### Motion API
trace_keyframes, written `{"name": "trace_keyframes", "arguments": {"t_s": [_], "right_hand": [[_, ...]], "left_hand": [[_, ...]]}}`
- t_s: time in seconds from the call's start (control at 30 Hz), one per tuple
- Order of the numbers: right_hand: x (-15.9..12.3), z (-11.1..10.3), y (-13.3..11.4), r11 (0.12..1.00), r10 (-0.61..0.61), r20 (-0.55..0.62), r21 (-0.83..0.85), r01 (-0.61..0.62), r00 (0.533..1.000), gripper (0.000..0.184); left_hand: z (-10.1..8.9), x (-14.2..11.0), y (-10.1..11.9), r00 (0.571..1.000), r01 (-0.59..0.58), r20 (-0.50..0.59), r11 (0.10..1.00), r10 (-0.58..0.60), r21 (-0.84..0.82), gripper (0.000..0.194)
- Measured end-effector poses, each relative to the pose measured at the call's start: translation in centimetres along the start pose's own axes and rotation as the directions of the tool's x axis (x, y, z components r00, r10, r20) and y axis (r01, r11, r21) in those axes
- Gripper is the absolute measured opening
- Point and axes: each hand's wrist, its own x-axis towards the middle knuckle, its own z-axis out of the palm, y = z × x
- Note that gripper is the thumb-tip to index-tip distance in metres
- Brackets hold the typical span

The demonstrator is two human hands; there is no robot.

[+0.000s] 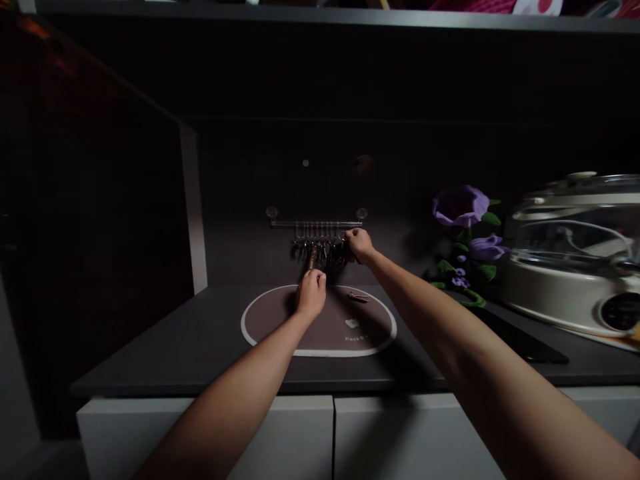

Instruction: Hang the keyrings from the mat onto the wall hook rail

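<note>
A clear rail with several hooks is fixed to the dark back wall, and bunches of keys hang from it. My left hand is closed in front of the bunches, pinching the lower end of a narrow patterned strap. My right hand is up at the rail's right end, its fingers closed at a ring; dimness hides what hangs below it. A few small keys lie on the brown oval mat, beneath the right forearm's upper side.
The mat lies on a dark countertop above white cabinet doors. Purple artificial flowers, a white appliance with a clear lid and a flat black slab are at the right. A shelf edge crosses overhead.
</note>
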Motion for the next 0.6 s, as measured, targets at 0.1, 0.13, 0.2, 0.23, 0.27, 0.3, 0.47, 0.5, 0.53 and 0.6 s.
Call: {"name": "trace_keyframes", "arguments": {"t_s": [0.1,0.13,0.2,0.23,0.27,0.3,0.47,0.5,0.53,0.6], "right_hand": [[0.2,0.3,-0.5,0.998,0.065,-0.022,0.013,-0.064,0.998,0.025],[0.2,0.4,-0.7,0.997,0.074,-0.036,0.007,-0.074,0.997,0.025],[0.4,0.5,-0.8,0.997,0.08,-0.061,-0.009,-0.081,0.995,0.023],[0.4,0.6,-0.7,0.997,0.081,-0.067,-0.015,-0.082,0.995,0.023],[0.6,0.8,-0.7,0.996,0.082,-0.069,-0.018,-0.083,0.994,0.023],[0.7,0.9,-0.6,0.996,0.082,-0.072,-0.019,-0.083,0.994,0.023],[1.3,1.4,0.0,0.996,0.082,-0.082,-0.028,-0.084,0.993,0.025],[1.3,1.4,0.2,0.996,0.085,-0.084,-0.033,-0.088,0.993,0.025],[1.3,1.5,0.2,0.995,0.089,-0.087,-0.038,-0.093,0.992,0.024],[1.1,1.5,0.4,0.994,0.1,-0.087,-0.039,-0.104,0.991,0.024]], "left_hand": [[0.0,-0.1,0.2,1.0,0.011,-0.002,1.0,-0.011,0.012,0.017],[0.0,-0.1,0.3,1.0,0.014,0.001,1.0,-0.014,0.015,0.017],[0.1,-0.1,0.4,1.0,0.019,0.009,1.0,-0.019,0.019,0.017],[0.2,-0.1,0.4,1.0,0.02,0.014,1.0,-0.02,0.02,0.017],[0.2,0.0,0.4,1.0,0.018,0.02,1.0,-0.019,0.02,0.017],[0.3,0.0,0.3,1.0,0.016,0.025,1.0,-0.016,0.02,0.017],[0.5,0.1,0.1,0.999,0.009,0.037,0.999,-0.011,0.038,0.016],[0.5,0.1,0.0,0.999,0.013,0.037,0.999,-0.014,0.041,0.016],[0.5,0.1,0.0,0.999,0.016,0.038,0.999,-0.018,0.042,0.016],[0.5,0.2,-0.1,0.999,0.023,0.039,0.999,-0.025,0.041,0.016]]}}
